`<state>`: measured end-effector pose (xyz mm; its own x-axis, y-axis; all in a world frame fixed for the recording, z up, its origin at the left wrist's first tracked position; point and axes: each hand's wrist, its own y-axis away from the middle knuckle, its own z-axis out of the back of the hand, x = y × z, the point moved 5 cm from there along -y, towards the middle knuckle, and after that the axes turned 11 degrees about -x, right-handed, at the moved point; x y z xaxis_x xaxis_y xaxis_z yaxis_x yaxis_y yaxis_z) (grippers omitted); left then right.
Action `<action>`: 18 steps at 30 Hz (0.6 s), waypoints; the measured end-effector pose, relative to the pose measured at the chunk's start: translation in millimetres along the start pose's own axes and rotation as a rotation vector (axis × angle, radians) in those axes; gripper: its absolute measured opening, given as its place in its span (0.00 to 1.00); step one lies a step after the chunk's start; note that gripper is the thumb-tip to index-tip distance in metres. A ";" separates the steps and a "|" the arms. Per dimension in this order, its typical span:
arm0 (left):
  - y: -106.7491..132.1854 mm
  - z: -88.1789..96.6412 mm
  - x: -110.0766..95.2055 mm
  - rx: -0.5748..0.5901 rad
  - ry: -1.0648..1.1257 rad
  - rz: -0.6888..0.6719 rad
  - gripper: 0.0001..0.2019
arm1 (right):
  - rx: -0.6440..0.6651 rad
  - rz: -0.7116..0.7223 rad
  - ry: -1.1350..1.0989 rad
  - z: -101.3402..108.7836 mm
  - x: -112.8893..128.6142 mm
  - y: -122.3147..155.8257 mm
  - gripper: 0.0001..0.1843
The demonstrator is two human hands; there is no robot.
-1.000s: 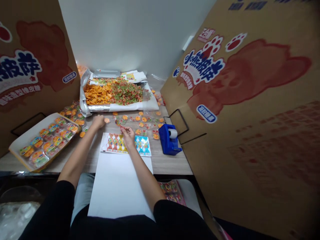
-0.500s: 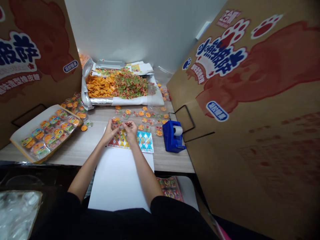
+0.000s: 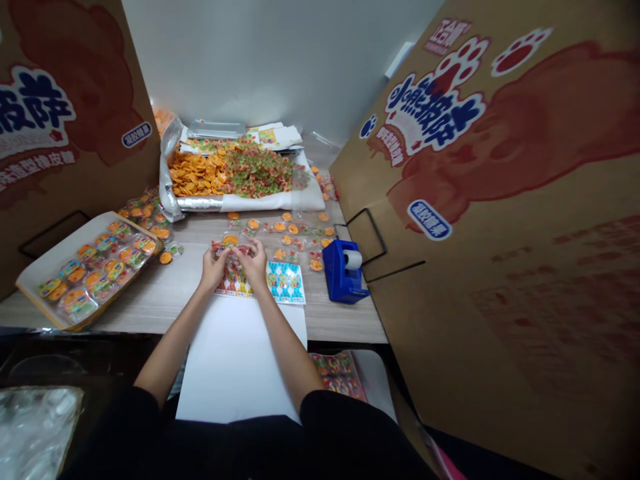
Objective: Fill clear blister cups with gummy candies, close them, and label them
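Observation:
Just above the sticker sheet, a small clear candy container [image 3: 231,241] with an orange gummy candy is held between both hands. Reddish sticker material shows on both sides of it. My left hand [image 3: 214,268] pinches the container from the left, its thumb at the near edge. From the right, the curled fingers and thumb of my right hand [image 3: 253,262] close on it; the exact fingertip contact is partly hidden. Under the hands lies the sticker sheet [image 3: 286,283], with red, yellow and blue labels, overlapping the top of a white sheet [image 3: 240,360].
A foil-lined tray [image 3: 200,204] at the back holds orange and green-red gummies. Several packed candies [image 3: 287,240] are scattered before it. A box of labelled containers [image 3: 30,280] sits left, a blue tape dispenser [image 3: 340,277] right. Large cardboard cartons [image 3: 500,267] flank both sides.
Both hands have shifted slightly left and turned the candy container, so its orange face now shows upward with reddish sticker material at both sides. The whole view has moved a little.

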<state>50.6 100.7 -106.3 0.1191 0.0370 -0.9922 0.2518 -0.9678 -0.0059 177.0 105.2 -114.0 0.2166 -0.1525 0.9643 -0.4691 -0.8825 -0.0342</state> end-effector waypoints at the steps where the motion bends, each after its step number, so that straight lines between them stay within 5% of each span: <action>1: 0.1 1.6 -0.7 -0.016 -0.002 -0.003 0.23 | 0.020 0.014 -0.006 -0.5 1.2 0.0 0.25; 9: 3.4 10.6 -6.1 -0.182 -0.003 -0.050 0.28 | 0.125 0.048 0.004 -3.2 1.2 2.8 0.15; 15: 2.7 10.8 -7.1 -0.185 0.008 -0.145 0.16 | -0.197 0.335 0.383 10.1 17.8 9.7 0.15; 18: 5.0 11.0 -12.1 -0.172 0.004 -0.165 0.14 | -0.141 0.440 0.468 6.6 22.4 11.5 0.12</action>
<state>39.9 92.7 -95.7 0.0665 0.1925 -0.9790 0.4277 -0.8920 -0.1464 182.1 88.7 -94.5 -0.4010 -0.2481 0.8818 -0.5439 -0.7101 -0.4471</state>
